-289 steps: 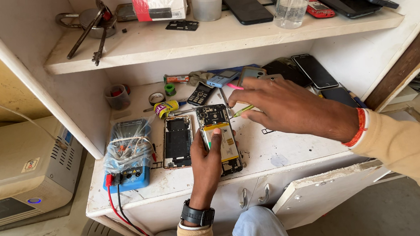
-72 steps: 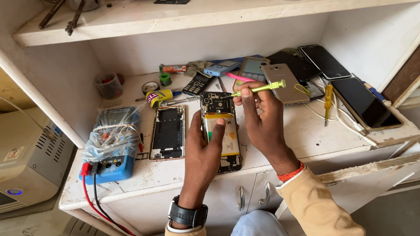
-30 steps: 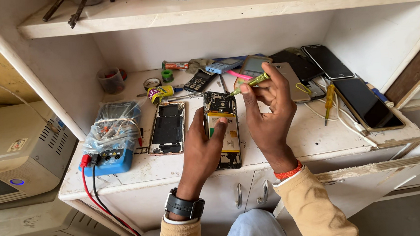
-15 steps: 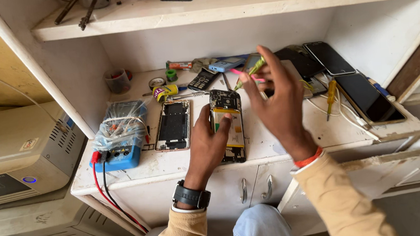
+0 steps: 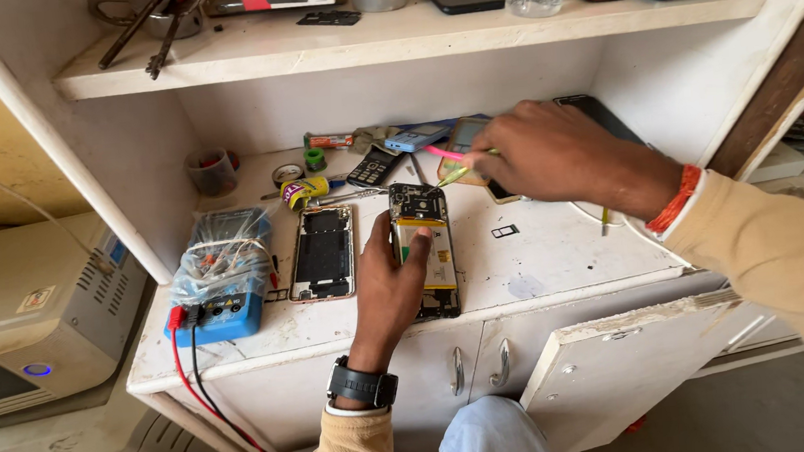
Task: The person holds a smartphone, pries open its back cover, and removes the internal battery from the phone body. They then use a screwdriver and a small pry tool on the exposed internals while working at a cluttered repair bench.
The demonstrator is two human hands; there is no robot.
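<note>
White-painted and chipped, the bench top (image 5: pixel 557 252) carries the work, with a cluttered shelf (image 5: pixel 406 36) above it. Left of centre sits a blue multimeter (image 5: pixel 220 283) wrapped in clear plastic, its red and black leads hanging off the front edge. Just right of it lies a separate phone frame (image 5: pixel 322 252), face up. The opened phone (image 5: pixel 426 250), back cover off and yellow-labelled battery showing, lies near the front middle of the bench. The left hand (image 5: pixel 390 289) presses on its lower half, thumb laid on the battery, fingers curled round the left edge. The right hand (image 5: pixel 549 152) hovers beyond the phone's top end, fingers pinched together on a slim yellow-green tool (image 5: pixel 455 172) and a pink one (image 5: pixel 447 154); the tools' tips are near the phone's upper edge.

Judged as steadying work, the step goes best with the left hand pinning the body flat without flexing the battery, and the tool brought in low and shallow.

Hard to make out: which tip, if any, touches the board; the small parts under the right palm; the phones behind that hand, partly covered; a small dark chip (image 5: pixel 505 231) on the bench, kind unclear. Items on the shelf are cut off at the top.
</note>
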